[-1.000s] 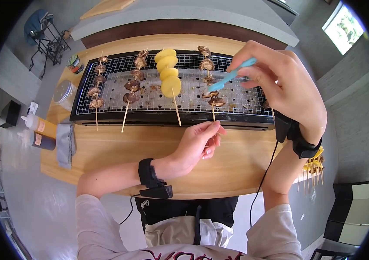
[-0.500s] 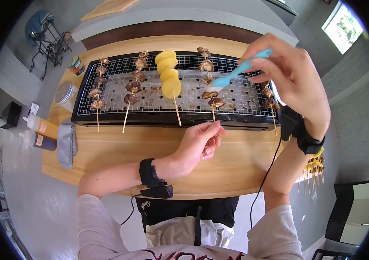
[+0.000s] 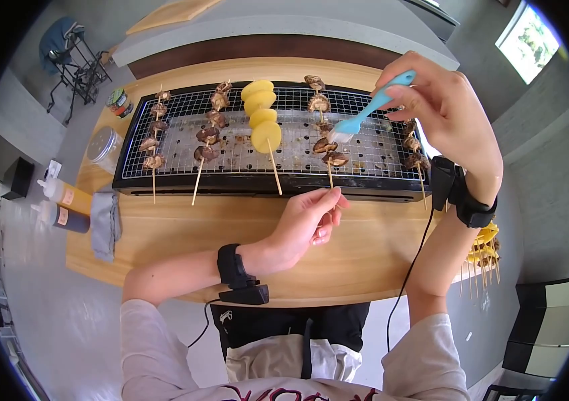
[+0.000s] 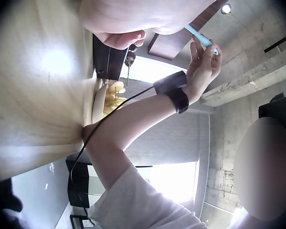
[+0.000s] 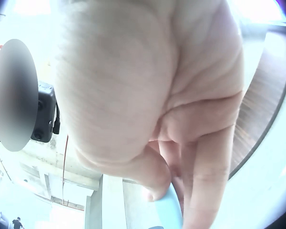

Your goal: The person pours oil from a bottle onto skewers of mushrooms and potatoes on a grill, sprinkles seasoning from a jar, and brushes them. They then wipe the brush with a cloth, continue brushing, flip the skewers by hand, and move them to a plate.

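Observation:
In the head view my left hand (image 3: pixel 303 226) pinches the bottom of a wooden stick that carries a mushroom skewer (image 3: pixel 335 159) on the grill. Above that skewer, my right hand (image 3: pixel 446 119) grips a light blue basting brush (image 3: pixel 369 111) between thumb and fingers. Its pale bristles are right at the second mushroom from the near end. The left wrist view also shows the brush (image 4: pixel 204 41) in the raised right hand. Only part of the blue handle (image 5: pixel 170 210) appears below the thumb in the right wrist view.
Potato slices on a skewer (image 3: pixel 266 136) and other mushroom skewers (image 3: pixel 207 154) lie across the black grill (image 3: pixel 231 183). Two sauce bottles (image 3: pixel 64 192), a grey cloth (image 3: pixel 104 226) and a lidded jar (image 3: pixel 104 148) stand at left. More skewers (image 3: pixel 485 254) are at the right edge.
The brush has tilted steeper, its bristles lifting slightly and shifting right along the mushrooms. My right hand first moved up and right, then slightly back. The left hand keeps its pinch on the stick.

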Demonstrator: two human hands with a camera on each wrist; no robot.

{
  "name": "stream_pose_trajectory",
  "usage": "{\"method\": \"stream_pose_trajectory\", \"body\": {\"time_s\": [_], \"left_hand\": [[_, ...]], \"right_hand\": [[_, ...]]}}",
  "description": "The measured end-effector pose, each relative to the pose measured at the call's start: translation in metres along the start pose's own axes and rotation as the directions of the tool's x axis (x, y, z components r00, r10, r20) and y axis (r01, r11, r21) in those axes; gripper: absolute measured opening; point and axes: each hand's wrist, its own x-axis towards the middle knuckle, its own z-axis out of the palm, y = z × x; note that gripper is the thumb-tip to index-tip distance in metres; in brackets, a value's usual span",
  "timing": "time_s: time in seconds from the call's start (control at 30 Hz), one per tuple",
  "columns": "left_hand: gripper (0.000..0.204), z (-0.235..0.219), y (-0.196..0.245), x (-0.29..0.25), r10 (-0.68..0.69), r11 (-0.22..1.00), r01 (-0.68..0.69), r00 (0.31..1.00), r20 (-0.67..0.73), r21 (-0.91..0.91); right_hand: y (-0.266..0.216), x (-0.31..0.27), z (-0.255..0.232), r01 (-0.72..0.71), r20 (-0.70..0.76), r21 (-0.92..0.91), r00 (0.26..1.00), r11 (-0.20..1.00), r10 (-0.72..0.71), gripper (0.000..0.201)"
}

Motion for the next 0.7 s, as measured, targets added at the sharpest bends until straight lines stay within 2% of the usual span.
{"method": "stream_pose_trajectory", "body": {"time_s": [0.1, 0.23, 0.3, 0.43, 0.53, 0.7], "left_hand": [[0.028, -0.001, 0.0, 0.0, 0.001, 1.0, -0.001, 1.0, 0.004, 0.002], [0.029, 0.0, -0.001, 0.0, 0.005, 1.0, -0.005, 1.0, -0.003, 0.018], [0.029, 0.001, 0.001, 0.0, 0.007, 0.999, -0.006, 1.0, -0.019, 0.035], [0.029, 0.0, -0.001, 0.001, 0.013, 1.0, -0.012, 1.0, -0.021, 0.027], [0.029, 0.001, 0.001, 0.0, 0.011, 0.999, -0.01, 1.0, -0.024, 0.038], [0.032, 0.001, 0.002, 0.0, -0.004, 1.0, 0.005, 1.0, -0.024, 0.03]], "right_hand": [[-0.001, 0.004, 0.007, 0.055, -0.062, 0.092, 0.997, 0.994, -0.049, 0.009], [-0.003, 0.007, 0.012, 0.051, -0.04, 0.128, 0.998, 0.99, -0.047, 0.009], [-0.001, 0.007, 0.011, 0.006, 0.011, 0.099, 1.0, 0.995, -0.007, 0.009], [0.007, 0.003, 0.0, -0.022, 0.022, 0.085, 1.0, 0.996, 0.02, 0.01], [0.008, 0.001, -0.004, -0.105, 0.036, 0.027, 0.994, 0.994, 0.104, 0.01], [0.005, 0.007, 0.009, 0.05, -0.113, 0.165, 0.993, 0.985, -0.031, 0.01]]}}
